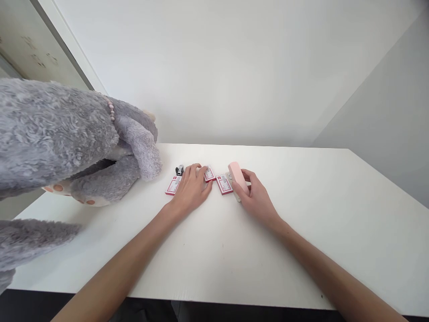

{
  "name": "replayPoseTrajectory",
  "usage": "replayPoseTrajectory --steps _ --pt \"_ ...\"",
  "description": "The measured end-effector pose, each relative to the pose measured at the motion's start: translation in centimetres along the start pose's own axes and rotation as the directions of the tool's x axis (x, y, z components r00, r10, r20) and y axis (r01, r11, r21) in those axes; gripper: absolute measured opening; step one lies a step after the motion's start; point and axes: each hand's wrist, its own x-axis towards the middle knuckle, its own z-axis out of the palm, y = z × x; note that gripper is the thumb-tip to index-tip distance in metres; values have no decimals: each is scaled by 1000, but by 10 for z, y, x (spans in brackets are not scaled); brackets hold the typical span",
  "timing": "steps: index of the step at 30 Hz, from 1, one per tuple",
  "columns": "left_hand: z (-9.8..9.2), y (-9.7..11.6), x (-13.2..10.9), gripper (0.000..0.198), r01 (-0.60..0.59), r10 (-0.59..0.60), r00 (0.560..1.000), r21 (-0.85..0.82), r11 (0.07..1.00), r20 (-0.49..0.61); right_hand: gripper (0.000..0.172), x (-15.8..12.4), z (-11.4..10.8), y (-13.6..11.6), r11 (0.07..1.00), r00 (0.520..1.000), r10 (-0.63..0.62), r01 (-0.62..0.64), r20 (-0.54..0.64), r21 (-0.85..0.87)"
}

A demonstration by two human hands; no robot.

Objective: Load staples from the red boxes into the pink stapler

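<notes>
My right hand [258, 195] is closed around a pale pink stapler [237, 173], thumb on its near side and fingers behind it. The stapler points away from me, and part of its pale base shows underneath. My left hand [191, 188] rests low over the table, its index finger and thumb at the edges of a small red-and-white box [209, 173]. A second red-and-white box [224, 184] lies between the hands, close beside the stapler. Left of my left hand is a third such box [173, 185], partly covered by the hand. Behind it sits a small black-and-silver metal piece [179, 170].
A large grey plush toy [73, 134] with a bead string takes up the left side of the white table [214, 259]. A white wall [214, 76] stands behind the table's far edge. Another grey furry part [33, 237] lies at the near left.
</notes>
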Motion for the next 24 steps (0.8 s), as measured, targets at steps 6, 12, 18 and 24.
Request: replayPoseTrajectory --steps 6,12,18,24 --pt "3 -2 0 44 -39 39 999 -5 999 11 56 0 0 -1 1000 1000 -15 15 -1 0" --pt "7 -4 -1 44 -4 4 1000 -11 1000 5 56 0 0 -2 1000 1000 2 -2 2 -3" --pt "0 4 0 50 -18 13 996 -61 998 -86 56 0 0 -2 1000 1000 9 -9 8 3" --pt "-12 14 0 54 -142 131 989 -163 976 -75 54 0 0 -2 999 1000 -15 15 4 30"
